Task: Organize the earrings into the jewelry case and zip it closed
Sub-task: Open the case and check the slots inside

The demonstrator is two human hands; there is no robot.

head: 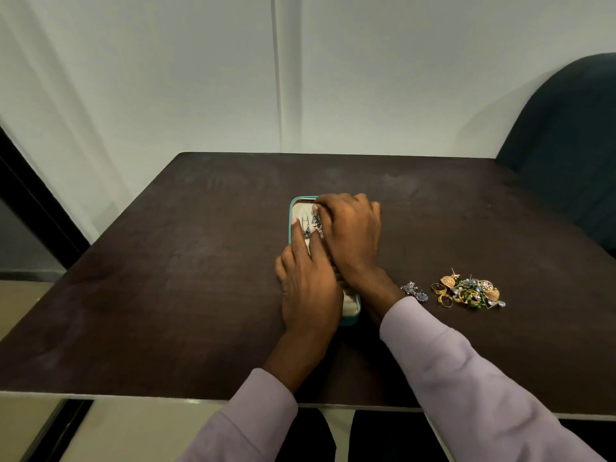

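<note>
Dark brown tabletop [186, 295] fills your view, with a white wall behind it and a dark green chair [566, 155] at the far right corner. To your right lie a pile of gold and green earrings [468, 292] and, just beside it, a lone silver earring [414, 291]. Your teal jewelry case [292, 208] sits open at the table's middle, mostly hidden under your hands, with silver drop earrings [307, 228] hanging in its cream lining. Your left hand [308, 288] rests flat on the case, fingers straight and pointing away. Your right hand [350, 231] crosses over it, fingers curled, pinching a silver earring [316, 220] against the lining. Both lilac sleeves reach in from the near edge.
</note>
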